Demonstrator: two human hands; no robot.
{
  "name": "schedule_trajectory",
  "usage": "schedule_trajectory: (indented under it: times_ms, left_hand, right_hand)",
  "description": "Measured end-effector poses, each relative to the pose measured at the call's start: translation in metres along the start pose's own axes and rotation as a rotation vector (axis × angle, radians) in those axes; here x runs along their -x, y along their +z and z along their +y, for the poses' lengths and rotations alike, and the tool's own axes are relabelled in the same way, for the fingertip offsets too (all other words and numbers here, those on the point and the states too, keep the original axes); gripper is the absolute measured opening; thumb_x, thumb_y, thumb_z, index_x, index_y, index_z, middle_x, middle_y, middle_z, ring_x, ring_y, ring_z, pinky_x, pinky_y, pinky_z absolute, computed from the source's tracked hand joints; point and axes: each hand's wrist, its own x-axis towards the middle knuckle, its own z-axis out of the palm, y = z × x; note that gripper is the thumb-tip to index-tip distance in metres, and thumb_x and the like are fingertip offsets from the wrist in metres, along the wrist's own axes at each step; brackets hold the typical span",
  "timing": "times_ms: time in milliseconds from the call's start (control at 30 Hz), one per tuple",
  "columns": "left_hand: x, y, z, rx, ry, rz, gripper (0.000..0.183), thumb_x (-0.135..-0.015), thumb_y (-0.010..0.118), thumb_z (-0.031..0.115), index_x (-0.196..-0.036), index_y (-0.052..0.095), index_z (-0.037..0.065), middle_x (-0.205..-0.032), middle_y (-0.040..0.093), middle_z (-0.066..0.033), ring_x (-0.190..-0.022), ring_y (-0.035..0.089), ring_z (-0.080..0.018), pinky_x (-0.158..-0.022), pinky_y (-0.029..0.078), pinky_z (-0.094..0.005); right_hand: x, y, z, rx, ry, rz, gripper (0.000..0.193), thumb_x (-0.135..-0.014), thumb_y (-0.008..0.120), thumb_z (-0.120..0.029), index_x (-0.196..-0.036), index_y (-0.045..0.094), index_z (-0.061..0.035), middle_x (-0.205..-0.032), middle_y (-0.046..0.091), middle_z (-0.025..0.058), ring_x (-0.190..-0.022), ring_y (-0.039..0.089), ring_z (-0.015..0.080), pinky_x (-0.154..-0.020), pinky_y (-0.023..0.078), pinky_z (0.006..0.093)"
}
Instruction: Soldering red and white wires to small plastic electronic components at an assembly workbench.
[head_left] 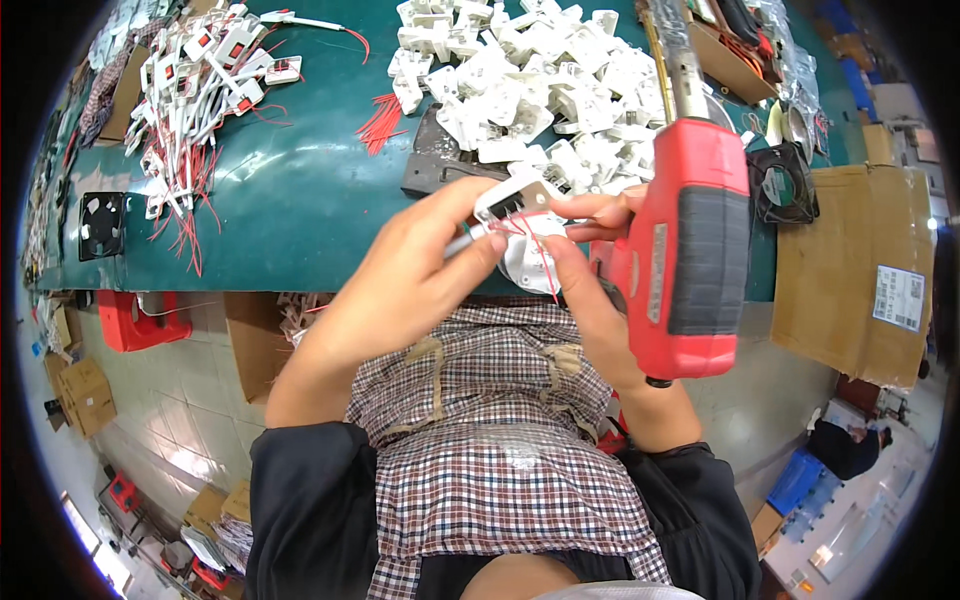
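A white plastic housing (540, 262), with a black switch-like part (507, 207) at its upper edge, is in front of my body at the table's edge. My left hand (430, 240) grips its left side, with a white cable (462, 242) by the fingers. Thin red wires (545, 262) hang down across the housing. On the right side, my right hand (590, 262) has its thumb and forefinger closed on the housing near the wires. A large red and black handheld tool (692, 240) with a metal barrel hides part of this hand.
A heap of white plastic housings (560, 80) covers the green table (310, 165) ahead. Left lie switch assemblies (185, 100) with red wires; loose red wires (380, 125) lie near the heap. A black fan (783, 185) and a cardboard box (850, 270) stand right.
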Motion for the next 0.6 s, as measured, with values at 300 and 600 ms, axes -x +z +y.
schedule_trajectory:
  times_ms: [300, 600]
  left_hand:
    - [0.005, 0.029, -0.001, -0.115, -0.064, 0.208, 0.036, -0.088, 0.080, 0.030, -0.105, 0.063, 0.002, -0.073, 0.064, -0.0057, -0.062, 0.057, -0.0149, -0.058, 0.048, -0.0315]
    - [0.014, 0.036, -0.008, 0.490, -0.156, 0.199, 0.023, -0.093, 0.076, 0.016, -0.110, 0.066, 0.004, -0.090, 0.069, 0.0031, -0.071, 0.056, -0.0020, -0.059, 0.044, -0.0205]
  right_hand:
    - [0.009, -0.027, -0.004, 0.528, -0.030, -0.229, 0.045, -0.090, 0.068, 0.012, -0.124, 0.043, -0.0036, -0.097, 0.066, 0.0089, -0.092, 0.068, 0.0159, -0.082, 0.054, 0.0306]
    - [0.027, -0.031, 0.002, 0.513, 0.059, -0.157, 0.041, -0.079, 0.081, 0.005, -0.115, 0.062, 0.0018, -0.094, 0.069, 0.0065, -0.084, 0.067, 0.0156, -0.078, 0.053, 0.0287]
